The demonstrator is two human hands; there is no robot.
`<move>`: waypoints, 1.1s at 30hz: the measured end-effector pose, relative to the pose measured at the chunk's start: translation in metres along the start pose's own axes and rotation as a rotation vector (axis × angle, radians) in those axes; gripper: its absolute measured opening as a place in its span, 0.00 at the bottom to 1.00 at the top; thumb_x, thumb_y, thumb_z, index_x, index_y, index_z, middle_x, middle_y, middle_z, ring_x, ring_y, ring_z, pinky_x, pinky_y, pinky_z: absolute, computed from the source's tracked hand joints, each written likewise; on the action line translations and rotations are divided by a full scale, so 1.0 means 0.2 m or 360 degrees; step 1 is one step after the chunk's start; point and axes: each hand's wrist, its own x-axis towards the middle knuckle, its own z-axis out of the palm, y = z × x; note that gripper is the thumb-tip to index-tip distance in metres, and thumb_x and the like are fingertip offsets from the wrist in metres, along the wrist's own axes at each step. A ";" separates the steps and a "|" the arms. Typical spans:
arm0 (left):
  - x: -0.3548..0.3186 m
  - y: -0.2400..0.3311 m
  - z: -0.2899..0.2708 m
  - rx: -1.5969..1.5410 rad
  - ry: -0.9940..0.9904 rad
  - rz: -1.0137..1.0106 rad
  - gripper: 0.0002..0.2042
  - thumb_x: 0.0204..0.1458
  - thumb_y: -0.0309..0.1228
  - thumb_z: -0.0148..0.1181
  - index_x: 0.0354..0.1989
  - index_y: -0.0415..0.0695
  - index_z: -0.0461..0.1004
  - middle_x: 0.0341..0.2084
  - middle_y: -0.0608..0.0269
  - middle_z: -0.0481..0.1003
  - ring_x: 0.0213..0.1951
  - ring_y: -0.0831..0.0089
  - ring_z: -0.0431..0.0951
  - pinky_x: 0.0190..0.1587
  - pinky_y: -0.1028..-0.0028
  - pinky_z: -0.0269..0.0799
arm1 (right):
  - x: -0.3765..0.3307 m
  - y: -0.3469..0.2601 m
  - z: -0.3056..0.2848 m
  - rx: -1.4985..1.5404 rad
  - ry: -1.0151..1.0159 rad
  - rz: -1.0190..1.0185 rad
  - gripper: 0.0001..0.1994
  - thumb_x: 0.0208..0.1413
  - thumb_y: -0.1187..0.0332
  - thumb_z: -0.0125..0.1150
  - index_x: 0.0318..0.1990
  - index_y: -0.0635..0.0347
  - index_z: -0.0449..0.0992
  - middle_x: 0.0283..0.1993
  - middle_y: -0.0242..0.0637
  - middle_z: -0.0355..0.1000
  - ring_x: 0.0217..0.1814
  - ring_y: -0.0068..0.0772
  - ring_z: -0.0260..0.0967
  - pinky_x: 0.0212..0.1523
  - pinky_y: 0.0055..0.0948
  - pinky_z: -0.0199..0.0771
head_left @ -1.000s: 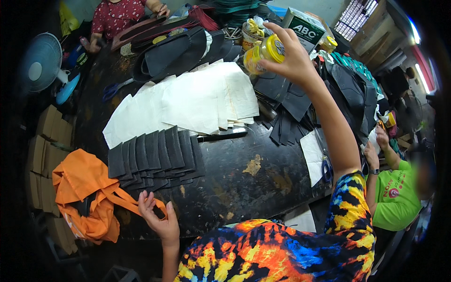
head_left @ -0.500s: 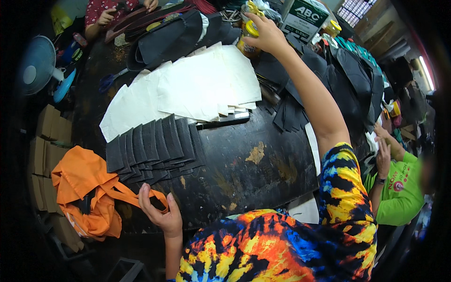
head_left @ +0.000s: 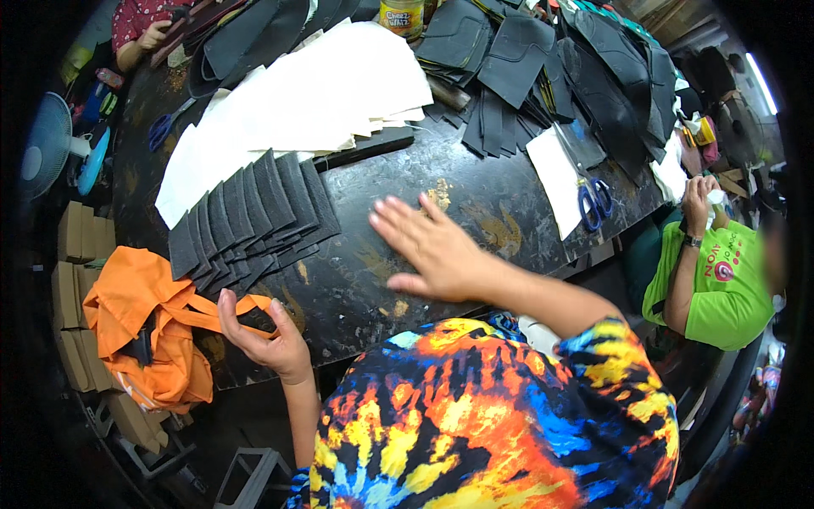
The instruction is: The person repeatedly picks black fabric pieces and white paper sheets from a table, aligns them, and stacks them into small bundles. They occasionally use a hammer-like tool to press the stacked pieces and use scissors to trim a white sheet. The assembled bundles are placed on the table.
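My right hand point(head_left: 437, 253) is over the black tabletop point(head_left: 339, 327), palm down with fingers spread and holding nothing. Near the front edge, my left hand point(head_left: 267, 339) is turned up, thumb apart from the fingers. An orange strap point(head_left: 199, 314) passes by its fingertips; whether they touch is unclear. The strap belongs to a crumpled orange cloth bag point(head_left: 161, 365) at the table's left corner. Beyond the left hand lie overlapping dark grey padded pieces point(head_left: 254, 208), fanned in rows. Behind them spread large white sheets point(head_left: 314, 85), partly over a black bar point(head_left: 369, 146).
Blue-handled scissors point(head_left: 593, 204) rest by a white piece point(head_left: 551, 182) on the right; another pair point(head_left: 165, 127) lies far left. Black cut pieces point(head_left: 517, 59) and a yellow-labelled jar point(head_left: 401, 19) stand at the back. A person in green point(head_left: 721, 280) sits right. A fan point(head_left: 47, 148) stands left.
My right hand has come back from the jar at the far side to the middle of the table. My left hand stays by the orange strap. The view has shifted.
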 end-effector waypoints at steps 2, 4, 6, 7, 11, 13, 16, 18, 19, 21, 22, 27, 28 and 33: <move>0.00 0.00 0.00 -0.0076 0.0011 -0.0039 0.31 0.60 0.22 0.62 0.71 0.32 0.59 0.66 0.42 0.65 0.67 0.50 0.68 0.71 0.55 0.62 | -0.19 -0.09 0.01 0.0049 -0.0071 -0.0059 0.44 0.67 0.41 0.53 0.79 0.60 0.50 0.82 0.50 0.49 0.86 0.46 0.43 0.81 0.58 0.36; 0.00 0.00 0.00 -0.0110 0.0002 -0.0017 0.31 0.60 0.21 0.62 0.71 0.32 0.58 0.67 0.43 0.65 0.67 0.51 0.69 0.71 0.56 0.62 | -0.28 -0.05 -0.04 0.0006 -0.0234 0.0036 0.43 0.67 0.41 0.54 0.80 0.58 0.50 0.83 0.47 0.49 0.86 0.44 0.43 0.81 0.57 0.38; 0.00 -0.01 0.01 -0.0145 -0.0010 -0.0007 0.31 0.60 0.21 0.62 0.72 0.33 0.57 0.67 0.43 0.65 0.67 0.51 0.69 0.71 0.56 0.62 | -0.29 0.02 -0.10 -0.0117 -0.0286 0.0184 0.42 0.66 0.41 0.54 0.80 0.55 0.50 0.82 0.44 0.51 0.86 0.43 0.44 0.81 0.57 0.39; 0.00 -0.01 0.01 -0.0148 -0.0016 -0.0007 0.32 0.60 0.21 0.62 0.72 0.33 0.57 0.67 0.43 0.65 0.67 0.51 0.69 0.71 0.56 0.62 | -0.24 0.11 -0.11 -0.0135 -0.0071 0.0199 0.43 0.66 0.41 0.53 0.80 0.56 0.50 0.82 0.45 0.51 0.86 0.43 0.44 0.81 0.57 0.40; 0.00 -0.01 0.01 -0.0133 -0.0021 -0.0002 0.32 0.60 0.21 0.62 0.72 0.34 0.56 0.68 0.44 0.64 0.67 0.51 0.68 0.71 0.56 0.62 | 0.05 0.30 -0.02 -0.0262 0.0299 0.0179 0.45 0.67 0.36 0.49 0.79 0.60 0.51 0.81 0.54 0.51 0.85 0.49 0.45 0.81 0.57 0.41; 0.00 -0.01 0.01 -0.0134 -0.0005 0.0036 0.32 0.61 0.21 0.62 0.73 0.35 0.57 0.68 0.44 0.65 0.68 0.53 0.68 0.72 0.57 0.61 | 0.06 0.28 0.03 -0.0258 0.0263 0.0168 0.45 0.67 0.36 0.49 0.79 0.61 0.51 0.80 0.58 0.50 0.85 0.53 0.45 0.81 0.57 0.40; -0.01 -0.01 0.02 -0.0110 -0.0018 0.0019 0.32 0.60 0.21 0.62 0.73 0.35 0.56 0.68 0.43 0.64 0.68 0.50 0.68 0.71 0.55 0.61 | -0.13 0.14 0.03 -0.0181 0.0206 0.0026 0.43 0.68 0.38 0.47 0.79 0.59 0.50 0.80 0.61 0.49 0.85 0.56 0.42 0.82 0.56 0.38; -0.01 -0.01 0.02 -0.0128 -0.0020 0.0014 0.32 0.60 0.21 0.62 0.73 0.35 0.56 0.68 0.43 0.64 0.68 0.50 0.67 0.71 0.55 0.61 | -0.32 0.01 -0.01 0.0025 -0.0068 -0.0026 0.40 0.68 0.44 0.52 0.79 0.56 0.52 0.82 0.56 0.47 0.86 0.52 0.41 0.82 0.54 0.37; -0.01 -0.02 0.02 -0.0119 -0.0033 0.0008 0.33 0.61 0.21 0.61 0.73 0.35 0.56 0.68 0.43 0.64 0.68 0.50 0.67 0.71 0.55 0.61 | -0.40 -0.02 -0.03 0.0079 -0.0099 -0.0055 0.39 0.68 0.45 0.53 0.80 0.53 0.52 0.82 0.53 0.48 0.86 0.49 0.42 0.82 0.55 0.37; -0.01 -0.02 0.02 -0.0099 -0.0058 -0.0004 0.33 0.61 0.21 0.61 0.73 0.35 0.55 0.69 0.43 0.64 0.68 0.50 0.67 0.72 0.55 0.60 | -0.48 0.01 -0.09 0.0161 -0.0157 -0.0019 0.38 0.68 0.47 0.55 0.80 0.49 0.52 0.82 0.46 0.51 0.85 0.43 0.45 0.81 0.57 0.38; -0.01 -0.02 0.03 -0.0117 -0.0059 0.0005 0.33 0.61 0.21 0.61 0.73 0.36 0.55 0.69 0.43 0.64 0.68 0.50 0.67 0.72 0.55 0.60 | -0.48 0.04 -0.10 0.0177 -0.0239 0.0072 0.38 0.68 0.47 0.55 0.80 0.48 0.52 0.82 0.43 0.53 0.85 0.40 0.47 0.81 0.59 0.39; 0.00 -0.03 0.02 -0.0078 -0.0082 0.0015 0.33 0.61 0.22 0.61 0.74 0.36 0.55 0.69 0.42 0.63 0.68 0.50 0.67 0.72 0.55 0.59 | -0.39 0.14 -0.07 -0.0151 0.0280 0.0256 0.38 0.65 0.45 0.59 0.78 0.51 0.57 0.78 0.46 0.59 0.81 0.42 0.54 0.78 0.59 0.47; 0.00 -0.04 0.02 -0.0044 -0.0069 0.0017 0.33 0.61 0.22 0.61 0.74 0.36 0.55 0.69 0.42 0.63 0.68 0.50 0.67 0.72 0.55 0.59 | -0.39 0.15 -0.06 -0.0127 0.0344 0.0222 0.38 0.64 0.48 0.61 0.77 0.52 0.58 0.75 0.46 0.62 0.79 0.43 0.57 0.77 0.57 0.51; -0.01 -0.05 0.02 -0.0028 -0.0094 0.0016 0.32 0.63 0.24 0.60 0.73 0.34 0.55 0.69 0.40 0.63 0.69 0.48 0.66 0.72 0.54 0.59 | -0.53 0.29 -0.17 0.0471 0.0700 0.0422 0.36 0.56 0.68 0.71 0.73 0.55 0.65 0.57 0.44 0.76 0.58 0.48 0.74 0.62 0.46 0.69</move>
